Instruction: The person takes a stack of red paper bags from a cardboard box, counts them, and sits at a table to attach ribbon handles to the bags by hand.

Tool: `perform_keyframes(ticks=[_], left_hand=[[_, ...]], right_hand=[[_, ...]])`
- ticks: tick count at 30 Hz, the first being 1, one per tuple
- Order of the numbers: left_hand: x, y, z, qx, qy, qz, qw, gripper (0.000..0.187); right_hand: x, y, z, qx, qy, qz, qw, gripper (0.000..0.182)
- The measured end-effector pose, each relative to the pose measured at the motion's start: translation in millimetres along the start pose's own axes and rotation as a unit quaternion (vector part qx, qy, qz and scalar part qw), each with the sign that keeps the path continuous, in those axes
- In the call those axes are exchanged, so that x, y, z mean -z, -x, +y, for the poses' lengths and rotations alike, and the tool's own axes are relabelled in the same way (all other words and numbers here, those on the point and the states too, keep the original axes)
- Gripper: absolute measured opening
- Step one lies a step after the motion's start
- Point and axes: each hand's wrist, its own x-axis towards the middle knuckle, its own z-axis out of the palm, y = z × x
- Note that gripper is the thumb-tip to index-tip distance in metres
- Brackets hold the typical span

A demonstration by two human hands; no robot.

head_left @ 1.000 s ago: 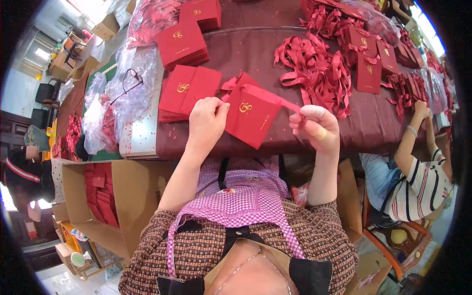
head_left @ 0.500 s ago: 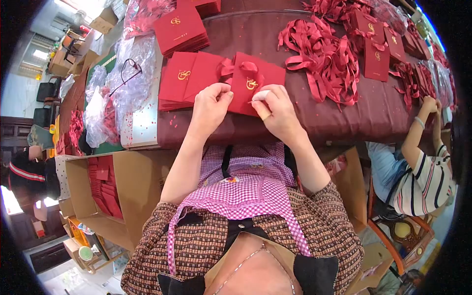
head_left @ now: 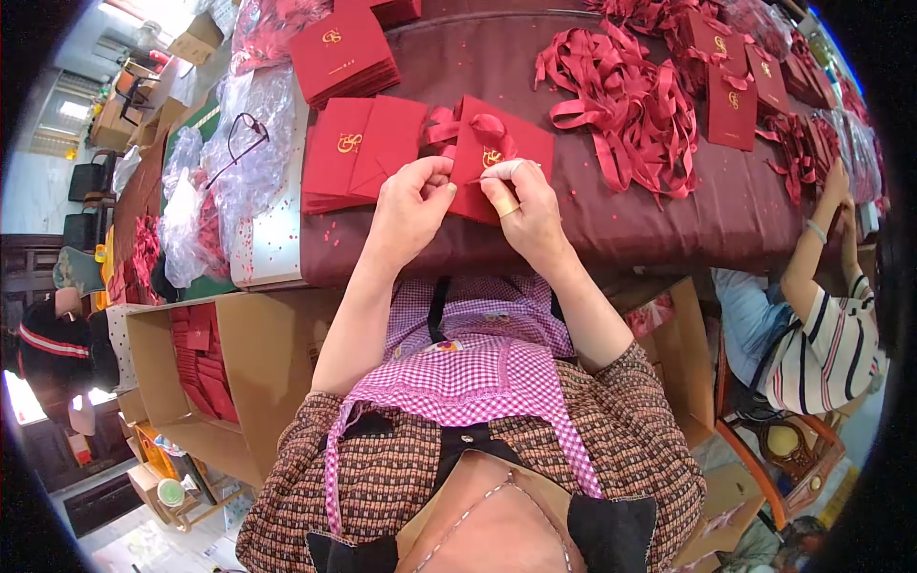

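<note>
A small red paper gift bag (head_left: 525, 143) with a gold logo and red ribbon handles lies before me at the table's edge. My left hand (head_left: 413, 212) is closed in a pinch at the bag's left edge. Over the lower part of the logo, my right hand (head_left: 527, 212) has thumb and forefinger pressed together; whatever is between them is too small to make out. Tape or covers wrap some right-hand fingers. Beside the bag on the left lies a stack of red bags (head_left: 330, 153). One ribbon loop (head_left: 489, 127) stands over the bag's front.
Loose red ribbons (head_left: 626, 115) lie heaped to the right. Another stack of red bags (head_left: 344, 53) stands behind. Eyeglasses (head_left: 239, 148) rest on clear plastic at left. An open carton (head_left: 258, 382) with red bags sits below the table. A co-worker in a striped shirt (head_left: 826, 349) works at right.
My right hand has shifted slightly left and down over the bag, its fingers drawing closer together. My left hand stays nearly in place. The view has shifted slightly.
</note>
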Motion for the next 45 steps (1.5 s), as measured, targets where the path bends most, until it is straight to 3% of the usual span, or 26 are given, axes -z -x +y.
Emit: perform_keyframes(ticks=[7,18,22,25,27,29,32,34,37,42,45], left_hand=[[-1,2,2,-0.019,0.004,0.004,1.000,0.026],[-5,3,7,-0.009,0.044,0.011,0.999,0.021],[-8,4,9,-0.004,0.052,0.016,0.999,0.020],[-11,5,6,-0.005,0.074,0.022,0.997,0.020],[-12,5,9,-0.001,0.079,0.028,0.996,0.020],[-11,5,11,0.004,0.086,0.034,0.996,0.020],[-12,4,12,-0.005,0.080,0.027,0.996,0.019],[-15,4,12,-0.020,0.059,0.019,0.998,0.019],[-11,7,22,0.009,0.056,-0.007,0.998,0.021],[-5,2,15,-0.048,0.067,-0.031,0.996,0.017],[-7,-1,13,-0.159,-0.012,-0.043,0.986,0.018]], right_hand=[[-7,1,1,0.009,0.008,0.014,1.000,0.010],[-9,2,-3,0.137,0.137,0.036,0.980,0.015],[-12,5,-4,0.145,0.167,0.035,0.975,0.016],[-15,5,-7,0.137,0.155,0.046,0.977,0.014],[-18,7,-9,-0.001,0.005,0.060,0.998,0.011],[-15,4,-15,-0.028,-0.013,0.067,0.997,0.009],[-11,1,-14,0.033,0.039,0.058,0.997,0.010],[-9,0,-15,0.125,0.159,0.042,0.978,0.012],[-4,-1,-13,0.104,0.115,0.037,0.987,0.014],[12,-5,-16,0.041,0.031,0.010,0.999,0.014],[12,-1,-17,0.046,0.026,0.004,0.999,0.014]])
